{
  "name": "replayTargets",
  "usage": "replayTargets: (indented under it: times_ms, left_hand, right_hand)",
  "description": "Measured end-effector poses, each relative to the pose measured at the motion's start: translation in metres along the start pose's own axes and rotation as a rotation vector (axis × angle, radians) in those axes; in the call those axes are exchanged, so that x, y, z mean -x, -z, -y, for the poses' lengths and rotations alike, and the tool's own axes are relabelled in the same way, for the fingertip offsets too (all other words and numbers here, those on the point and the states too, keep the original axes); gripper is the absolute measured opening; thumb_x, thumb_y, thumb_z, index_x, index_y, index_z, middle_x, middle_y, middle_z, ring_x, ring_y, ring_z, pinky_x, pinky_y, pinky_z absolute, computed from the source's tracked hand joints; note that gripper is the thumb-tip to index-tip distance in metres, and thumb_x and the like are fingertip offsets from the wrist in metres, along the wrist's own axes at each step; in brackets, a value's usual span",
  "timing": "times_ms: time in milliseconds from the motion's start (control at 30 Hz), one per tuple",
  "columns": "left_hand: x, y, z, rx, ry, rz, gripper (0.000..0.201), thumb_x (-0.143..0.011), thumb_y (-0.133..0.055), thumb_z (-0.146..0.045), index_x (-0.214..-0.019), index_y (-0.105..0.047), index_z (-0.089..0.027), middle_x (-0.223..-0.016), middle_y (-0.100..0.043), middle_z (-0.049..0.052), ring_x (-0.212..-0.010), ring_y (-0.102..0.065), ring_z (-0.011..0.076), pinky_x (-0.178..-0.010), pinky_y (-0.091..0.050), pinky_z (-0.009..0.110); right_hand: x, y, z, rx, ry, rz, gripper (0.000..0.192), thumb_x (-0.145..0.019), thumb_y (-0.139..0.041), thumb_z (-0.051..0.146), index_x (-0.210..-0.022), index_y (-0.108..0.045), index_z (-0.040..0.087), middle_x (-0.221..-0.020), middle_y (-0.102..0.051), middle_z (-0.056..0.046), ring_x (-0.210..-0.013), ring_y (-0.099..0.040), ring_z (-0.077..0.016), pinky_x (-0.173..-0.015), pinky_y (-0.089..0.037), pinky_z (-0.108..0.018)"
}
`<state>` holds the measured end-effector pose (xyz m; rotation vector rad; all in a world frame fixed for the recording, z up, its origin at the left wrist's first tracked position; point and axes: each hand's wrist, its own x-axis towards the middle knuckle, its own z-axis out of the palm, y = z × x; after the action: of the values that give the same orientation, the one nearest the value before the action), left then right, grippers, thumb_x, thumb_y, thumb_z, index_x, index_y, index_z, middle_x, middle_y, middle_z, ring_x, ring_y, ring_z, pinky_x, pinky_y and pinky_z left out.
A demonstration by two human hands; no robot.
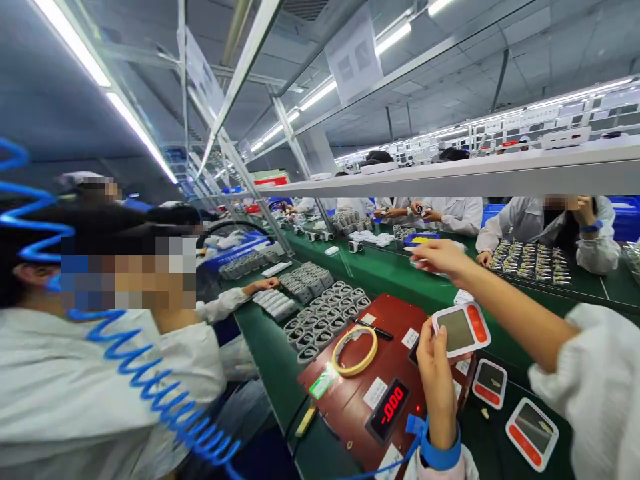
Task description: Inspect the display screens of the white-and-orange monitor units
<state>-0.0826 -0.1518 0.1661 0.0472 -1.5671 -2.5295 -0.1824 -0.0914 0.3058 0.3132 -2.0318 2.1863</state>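
Note:
My left hand, with a blue strap at its wrist, grips a white handheld device by its lower left edge. The device has a grey screen and orange-red buttons, and is tilted. My right hand is stretched forward over the green bench beyond the device. Its fingertips are pinched together at a small pale bit that is too small to name. Two similar devices, one nearer and one farther, lie at the right. Below my left hand is a red-brown test board with a lit red number display.
A yellow tape roll and a black pen lie on the board. Rows of grey ring-shaped parts stand behind it. A blue coiled hose hangs before a co-worker at left. A white shelf crosses above the bench.

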Motion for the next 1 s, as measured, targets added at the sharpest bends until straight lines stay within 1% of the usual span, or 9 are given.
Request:
replayTargets:
  times_ms: [100, 200, 267, 400, 500, 633, 767, 867, 1000]
  left_hand:
    - [0.001, -0.004, 0.003, -0.057, 0.014, 0.030, 0.046, -0.078, -0.061, -0.047, -0.114, -0.059, -0.017, -0.107, -0.066, 0.008, -0.090, -0.065, 0.0216, -0.062, -0.055, 0.023]
    - [0.002, -0.008, 0.004, -0.141, 0.009, 0.010, 0.043, -0.075, -0.064, -0.044, -0.108, -0.063, -0.016, -0.113, -0.065, 0.010, -0.102, -0.062, 0.0245, -0.076, -0.054, 0.026]
    - [0.000, -0.010, 0.003, -0.157, 0.032, 0.019, 0.043, -0.073, -0.065, -0.044, -0.107, -0.064, -0.017, -0.111, -0.066, 0.009, -0.101, -0.063, 0.0247, -0.077, -0.053, 0.027]
    - [-0.003, -0.011, -0.003, -0.122, 0.096, 0.123, 0.051, -0.071, -0.067, -0.047, -0.113, -0.061, -0.018, -0.099, -0.070, 0.006, -0.086, -0.067, 0.0233, -0.072, -0.054, 0.029]
    - [0.002, -0.010, -0.009, -0.171, 0.082, 0.170, 0.052, -0.074, -0.066, -0.048, -0.115, -0.062, -0.017, -0.099, -0.070, 0.007, -0.089, -0.067, 0.0238, -0.074, -0.053, 0.028]
    - [0.009, -0.012, -0.010, -0.227, 0.049, 0.125, 0.047, -0.076, -0.063, -0.051, -0.110, -0.064, -0.019, -0.106, -0.069, 0.008, -0.098, -0.065, 0.0245, -0.075, -0.054, 0.028]
    - [0.008, -0.015, -0.004, -0.177, 0.096, 0.162, 0.048, -0.075, -0.063, -0.050, -0.111, -0.060, -0.018, -0.105, -0.068, 0.007, -0.091, -0.066, 0.0229, -0.059, -0.056, 0.025]
    - [0.007, -0.016, -0.001, -0.137, 0.108, 0.212, 0.047, -0.076, -0.063, -0.050, -0.109, -0.060, -0.016, -0.098, -0.068, 0.007, -0.077, -0.067, 0.0205, -0.050, -0.054, 0.022]
    - [0.009, -0.020, -0.001, -0.098, 0.125, 0.283, 0.042, -0.079, -0.061, -0.046, -0.109, -0.058, -0.016, -0.087, -0.068, 0.005, -0.068, -0.066, 0.0177, -0.046, -0.053, 0.020]
  right_hand:
    - [-0.009, -0.032, 0.010, -0.028, -0.109, 0.085, 0.027, -0.083, -0.063, 0.007, -0.057, -0.059, 0.013, -0.064, -0.065, -0.003, -0.046, -0.055, -0.0076, -0.046, -0.043, -0.016]
    - [-0.007, -0.046, 0.011, -0.044, -0.163, 0.101, 0.031, -0.084, -0.063, 0.006, -0.055, -0.054, 0.014, -0.055, -0.058, 0.002, -0.044, -0.053, -0.0059, -0.045, -0.041, -0.014]
    - [-0.006, -0.047, 0.005, -0.040, -0.194, 0.095, 0.032, -0.084, -0.064, 0.006, -0.055, -0.052, 0.014, -0.049, -0.053, 0.004, -0.044, -0.052, -0.0058, -0.046, -0.040, -0.013]
    - [-0.009, -0.045, -0.009, -0.012, -0.231, 0.061, 0.031, -0.082, -0.066, 0.010, -0.056, -0.052, 0.016, -0.047, -0.049, 0.006, -0.045, -0.051, -0.0065, -0.047, -0.040, -0.013]
    - [-0.013, -0.049, -0.011, -0.018, -0.242, 0.054, 0.029, -0.083, -0.066, 0.012, -0.058, -0.052, 0.017, -0.048, -0.049, 0.006, -0.047, -0.051, -0.0072, -0.048, -0.040, -0.014]
    - [-0.007, -0.050, 0.002, -0.055, -0.231, 0.106, 0.030, -0.084, -0.064, 0.010, -0.058, -0.051, 0.017, -0.050, -0.049, 0.006, -0.049, -0.051, -0.0079, -0.051, -0.040, -0.016]
    - [0.022, -0.019, 0.011, -0.014, -0.127, 0.114, 0.023, -0.086, -0.061, 0.008, -0.064, -0.055, 0.015, -0.059, -0.055, 0.004, -0.055, -0.055, -0.0083, -0.056, -0.041, -0.018]
    - [0.057, 0.023, 0.007, 0.136, -0.020, 0.088, 0.016, -0.086, -0.061, 0.012, -0.070, -0.059, 0.014, -0.071, -0.060, 0.001, -0.066, -0.057, -0.0101, -0.064, -0.042, -0.021]
    - [0.112, 0.074, -0.008, 0.419, 0.174, -0.046, 0.009, -0.086, -0.060, 0.025, -0.081, -0.060, 0.017, -0.088, -0.062, -0.002, -0.084, -0.056, -0.0161, -0.076, -0.042, -0.028]
